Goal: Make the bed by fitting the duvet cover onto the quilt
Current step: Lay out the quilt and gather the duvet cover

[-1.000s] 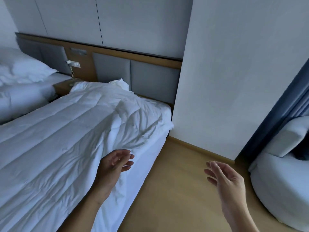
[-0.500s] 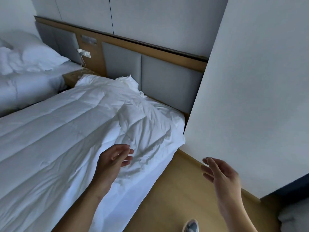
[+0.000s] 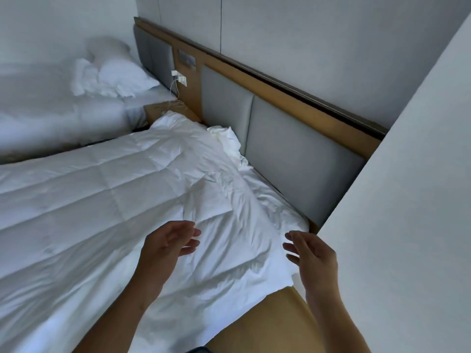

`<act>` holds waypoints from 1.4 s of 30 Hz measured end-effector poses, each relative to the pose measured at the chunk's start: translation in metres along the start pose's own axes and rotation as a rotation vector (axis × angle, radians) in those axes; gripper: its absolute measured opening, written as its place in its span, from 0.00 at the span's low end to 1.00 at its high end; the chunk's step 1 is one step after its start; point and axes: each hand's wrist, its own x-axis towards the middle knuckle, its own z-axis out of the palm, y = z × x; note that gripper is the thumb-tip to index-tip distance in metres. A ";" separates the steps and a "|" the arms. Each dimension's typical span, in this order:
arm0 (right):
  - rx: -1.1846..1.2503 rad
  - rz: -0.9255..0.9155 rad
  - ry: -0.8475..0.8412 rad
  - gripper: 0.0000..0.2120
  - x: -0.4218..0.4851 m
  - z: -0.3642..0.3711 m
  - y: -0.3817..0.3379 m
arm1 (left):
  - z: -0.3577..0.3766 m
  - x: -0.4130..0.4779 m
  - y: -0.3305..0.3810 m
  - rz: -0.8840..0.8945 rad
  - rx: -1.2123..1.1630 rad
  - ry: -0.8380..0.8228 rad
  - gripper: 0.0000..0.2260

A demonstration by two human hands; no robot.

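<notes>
Item: my left hand (image 3: 169, 247), fingers loosely spread and holding nothing, raised over the quilt (image 3: 107, 200). Item: my right hand (image 3: 312, 256), likewise slack and empty, just beside the quilt's near head-end corner where it overhangs the mattress edge. Item: quilt, white, stitched in channels, spread along the near bed, flat toward the foot, rumpled at the headboard (image 3: 300, 154) end. Item: duvet cover (image 3: 225, 136), by my judgement the bunched white cloth lying against the headboard, though I cannot tell cover from quilt with certainty. Step in hand, as I judge it: take hold of the crumpled corner. Done well, each hand pinches one layer only, close to the corner seam, and I draw it taut toward me before lifting, so the filling does not bunch. Obstructions: the wall (image 3: 407, 200) juts in on my right, leaving a narrow strip of floor (image 3: 267, 322) to stand on and little elbow room. Also present: a second bed (image 3: 51, 118) with pillow (image 3: 122, 77), well apart; a charger (image 3: 179, 77) plugged in above the bedside table (image 3: 163, 109).
</notes>
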 end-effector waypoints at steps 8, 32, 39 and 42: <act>-0.037 -0.008 -0.105 0.06 0.178 0.058 -0.008 | 0.039 0.153 -0.014 -0.036 -0.068 0.176 0.06; -0.664 0.508 -0.640 0.18 0.605 0.266 0.200 | 0.230 0.552 -0.184 -0.361 1.166 -0.515 0.19; -0.704 0.715 -0.921 0.37 0.666 0.293 0.324 | 0.265 0.700 -0.277 -0.367 1.466 -0.807 0.30; -0.808 0.578 -1.085 0.30 0.672 0.297 0.346 | 0.262 0.719 -0.319 -0.502 1.559 -0.924 0.30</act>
